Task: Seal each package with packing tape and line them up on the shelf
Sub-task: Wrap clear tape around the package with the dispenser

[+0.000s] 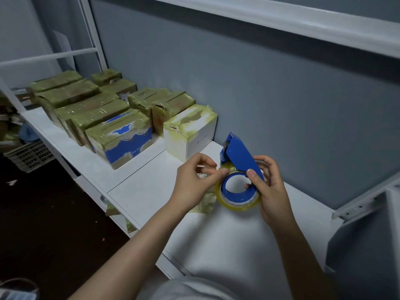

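Note:
A blue tape dispenser [238, 156] with a roll of yellowish clear tape [238, 200] is held just above the white shelf [151, 182]. My right hand [270, 187] grips the dispenser and roll from the right, thumb on the blue plate. My left hand [194, 180] pinches the tape's loose end at the roll's left side. A strip of tape hangs below that hand. Several taped packages [91, 109] stand in rows at the shelf's left, ending with a blue-and-white box [123, 139] and a white box [190, 131].
A grey wall backs the shelf and an upper white shelf [303, 20] runs overhead. A metal bracket and upright [368, 204] stand at the right. Left of the shelf, below, a plastic crate [28, 156] sits on the dark floor. Bits of tape hang from the shelf's front edge [112, 210].

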